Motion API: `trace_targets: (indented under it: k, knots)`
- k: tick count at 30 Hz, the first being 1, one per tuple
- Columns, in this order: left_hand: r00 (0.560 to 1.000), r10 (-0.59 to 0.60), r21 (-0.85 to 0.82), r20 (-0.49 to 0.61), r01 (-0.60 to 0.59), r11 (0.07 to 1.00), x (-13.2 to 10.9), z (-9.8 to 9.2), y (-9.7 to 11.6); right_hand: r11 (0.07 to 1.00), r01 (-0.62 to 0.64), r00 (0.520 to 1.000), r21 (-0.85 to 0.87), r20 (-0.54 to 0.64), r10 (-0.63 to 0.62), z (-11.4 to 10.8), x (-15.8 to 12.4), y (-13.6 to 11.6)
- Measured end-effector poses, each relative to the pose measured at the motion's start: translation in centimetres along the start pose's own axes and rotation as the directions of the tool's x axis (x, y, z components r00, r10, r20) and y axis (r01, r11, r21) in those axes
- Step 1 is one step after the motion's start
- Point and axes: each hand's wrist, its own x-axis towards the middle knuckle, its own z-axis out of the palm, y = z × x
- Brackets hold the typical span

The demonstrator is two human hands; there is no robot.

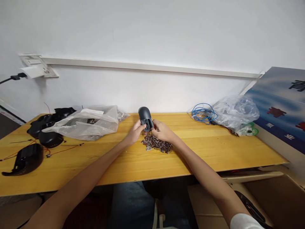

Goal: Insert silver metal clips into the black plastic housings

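A black plastic housing with a rounded top and an open slotted compartment, like a battery bay, is held upright over the table. My left hand grips its lower left side, the thumb lying at the compartment's edge. On the lower right side my right hand is closed, its thumb and fingertips at the housing's bottom corner. Whether a small part is pinched there as well, I cannot tell. Just below the hands lies a heap of small shiny metal pieces, partly covered by my right hand.
More black housings with thin red and black wires lie at the left. Beside them rests a translucent plastic bag. Blue cable and a clear bag sit at the back right. A cardboard box stands below the table's right edge.
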Motion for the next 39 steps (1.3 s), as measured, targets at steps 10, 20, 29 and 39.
trace_targets:
  k: [10,20,29,39]
  knots:
    - [0.999,0.004,-0.031,-0.054,-0.006,1.0,0.2,0.7,-0.1,0.992,0.0,0.989,0.125,-0.146,0.018,0.2,0.1,0.3]
    - [0.956,-0.194,-0.337,-0.219,0.113,0.935,1.1,-0.6,0.7,0.79,-0.031,0.964,0.613,-0.19,0.185,-0.9,1.0,0.3]
    - [0.967,-0.126,-0.36,-0.223,0.038,0.932,0.8,-0.6,2.2,0.768,-0.013,0.963,0.64,-0.2,0.183,-0.7,1.0,0.5]
    - [0.888,0.004,-0.259,-0.46,-0.139,0.956,0.2,0.9,2.6,0.582,-0.068,0.944,0.81,-0.136,0.3,0.6,1.6,1.9]
